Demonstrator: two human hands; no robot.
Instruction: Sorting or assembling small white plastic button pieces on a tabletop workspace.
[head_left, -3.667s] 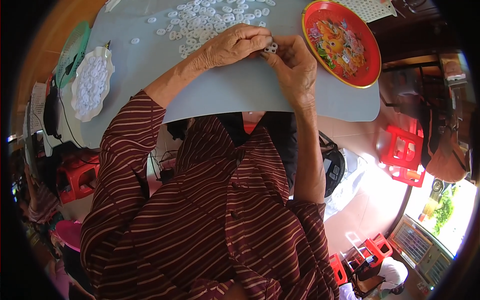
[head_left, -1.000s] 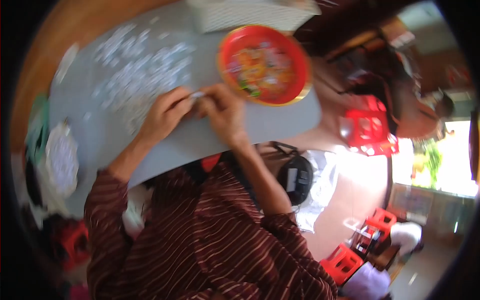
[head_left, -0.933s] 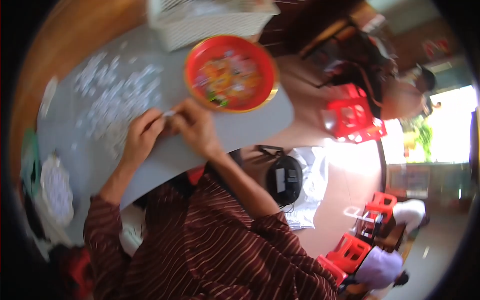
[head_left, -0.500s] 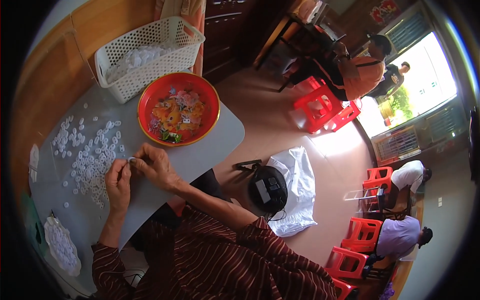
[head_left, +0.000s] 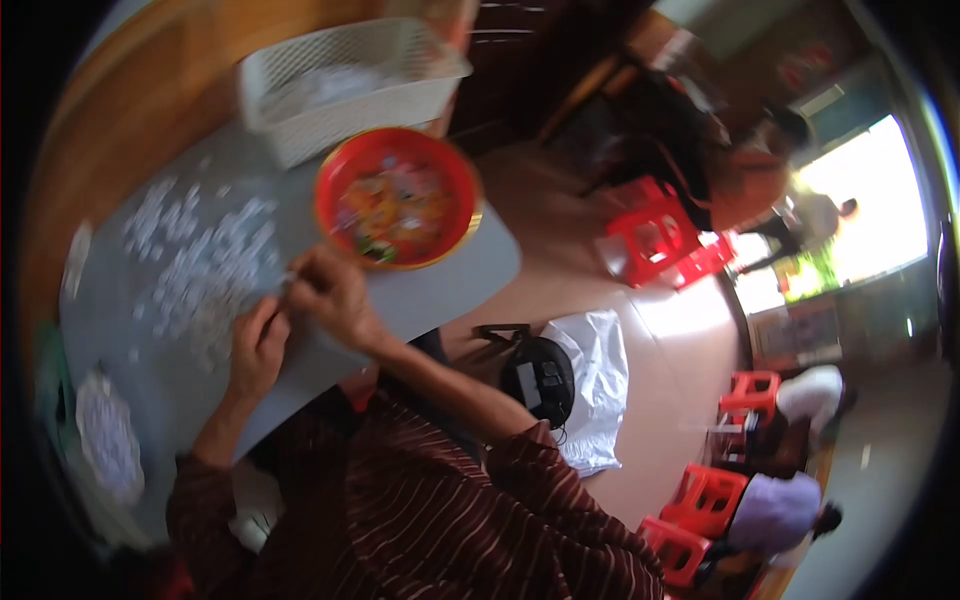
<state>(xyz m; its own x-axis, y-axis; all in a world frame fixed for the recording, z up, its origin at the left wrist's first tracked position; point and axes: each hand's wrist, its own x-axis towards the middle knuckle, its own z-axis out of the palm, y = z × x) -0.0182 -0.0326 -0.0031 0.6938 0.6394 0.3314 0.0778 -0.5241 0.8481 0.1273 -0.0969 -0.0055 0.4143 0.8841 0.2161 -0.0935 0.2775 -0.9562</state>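
My left hand [head_left: 260, 348] and my right hand [head_left: 333, 298] meet over the near edge of the grey table [head_left: 400, 300], fingers pinched. A tiny white plastic piece [head_left: 289, 276] shows at my right fingertips, blurred by motion. Whatever is between the left fingers is too small to make out. Just beyond my left hand lies a loose spread of small white plastic pieces [head_left: 205, 265]. A red bowl with a gold rim [head_left: 470, 185] stands close beyond my right hand; its floral inside holds a few small bits.
Behind the bowl is a white perforated basket [head_left: 365, 115] with whitish pieces inside. A shallow dish of white pieces [head_left: 108, 435] sits at the table's left end. On the floor lie a black bag [head_left: 540, 380] and a white sack [head_left: 600, 400]. Several people sit near red stools [head_left: 705, 500].
My head view has shifted, so the table and basin appear further right and higher. Both hands stay together in a pinch, the fingers drawn slightly apart. A person by the doorway has moved.
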